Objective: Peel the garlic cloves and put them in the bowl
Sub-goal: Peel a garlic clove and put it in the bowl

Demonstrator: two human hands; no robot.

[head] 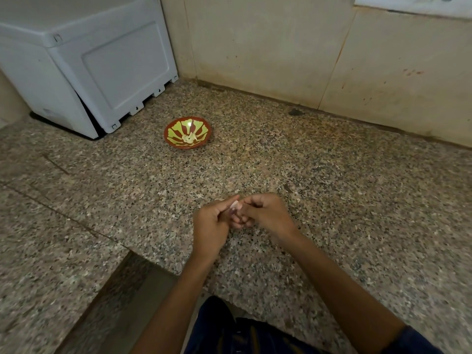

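Note:
A small pale garlic clove [235,205] sits between the fingertips of both hands, low over the granite counter near its front edge. My left hand [213,224] pinches it from the left with curled fingers. My right hand [265,213] meets it from the right, thumb and fingers curled on the clove. Most of the clove is hidden by the fingers. Farther back on the counter stands a red bowl [169,139] with a yellow-green pattern, and a few peeled cloves [189,137] lie at its bottom.
A white plastic appliance [84,70] stands at the back left of the speckled granite counter [332,187]. Beige wall tiles [281,47] run along the back. The counter's front edge steps down at the lower left.

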